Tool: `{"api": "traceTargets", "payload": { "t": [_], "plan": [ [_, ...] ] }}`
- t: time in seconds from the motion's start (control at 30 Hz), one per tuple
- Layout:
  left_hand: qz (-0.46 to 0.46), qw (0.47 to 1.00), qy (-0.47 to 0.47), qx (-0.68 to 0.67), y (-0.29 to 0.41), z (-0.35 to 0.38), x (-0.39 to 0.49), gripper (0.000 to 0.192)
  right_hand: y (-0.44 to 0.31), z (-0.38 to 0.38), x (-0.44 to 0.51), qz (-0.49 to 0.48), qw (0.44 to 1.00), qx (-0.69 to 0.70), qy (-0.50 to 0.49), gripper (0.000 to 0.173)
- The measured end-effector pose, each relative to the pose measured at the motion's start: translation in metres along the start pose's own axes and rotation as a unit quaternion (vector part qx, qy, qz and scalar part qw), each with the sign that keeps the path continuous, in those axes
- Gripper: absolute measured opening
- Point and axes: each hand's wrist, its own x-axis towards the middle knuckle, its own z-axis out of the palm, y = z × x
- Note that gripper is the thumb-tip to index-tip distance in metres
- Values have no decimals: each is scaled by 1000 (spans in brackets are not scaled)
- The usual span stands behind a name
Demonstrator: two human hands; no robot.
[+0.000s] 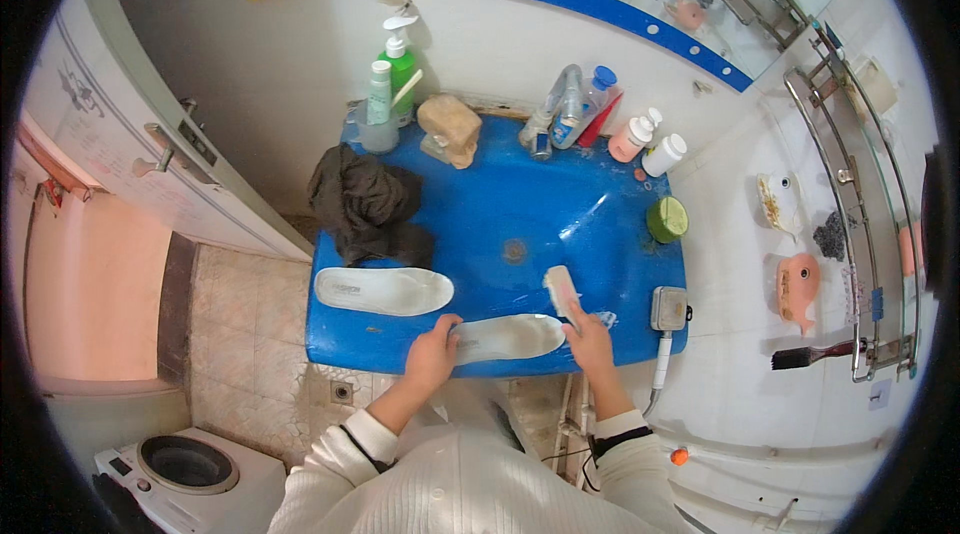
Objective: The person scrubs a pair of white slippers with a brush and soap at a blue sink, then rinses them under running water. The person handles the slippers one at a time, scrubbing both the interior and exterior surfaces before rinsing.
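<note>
A pale shoe insole (510, 339) lies at the front edge of a blue washbasin (495, 189). My left hand (433, 354) grips its heel end, thumb on top. In my right hand (591, 339) is a light-coloured scrubbing brush (561, 292), held over the basin beside the insole's toe end; its bristles are hard to make out. That hand also lies against the toe tip, and whether it grips it I cannot tell. A second white insole (384, 291) with printed writing rests flat on the left of the basin. Behind it is a bunched dark brown cloth (364, 200).
Along the back stand a cup (379, 136) with a tube, a green pump bottle (400, 68), a tan lump (450, 125), the faucet (551, 113) and several bottles. A green round container (667, 219) and a shower head (669, 309) sit at right. A door (165, 98) stands ajar.
</note>
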Motion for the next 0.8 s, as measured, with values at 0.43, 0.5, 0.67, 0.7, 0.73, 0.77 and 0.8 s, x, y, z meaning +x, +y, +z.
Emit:
{"api": "traceTargets", "payload": {
  "t": [0.43,0.5,0.67,0.7,0.73,0.77,0.8],
  "plan": [
    [323,917,4,235,0,27,8,20,-16,-10,-41,14,974,-159,-163,63],
    [368,903,5,221,-2,34,11,19,-15,-10,-41,9,971,-189,-146,69],
    [370,905,-8,211,-4,35,9,20,-30,4,-47,-42,971,-134,-194,59],
    [375,905,-5,199,-4,34,8,18,-27,2,-46,-27,977,-125,-172,59],
    [381,906,-1,186,-4,33,9,17,-25,0,-45,48,976,-163,-139,58],
    [382,908,9,170,-4,33,10,16,-22,1,-46,38,976,-148,-154,61],
    [379,908,-2,179,-4,34,9,17,-22,2,-46,41,977,-160,-139,63]
  ]
}}
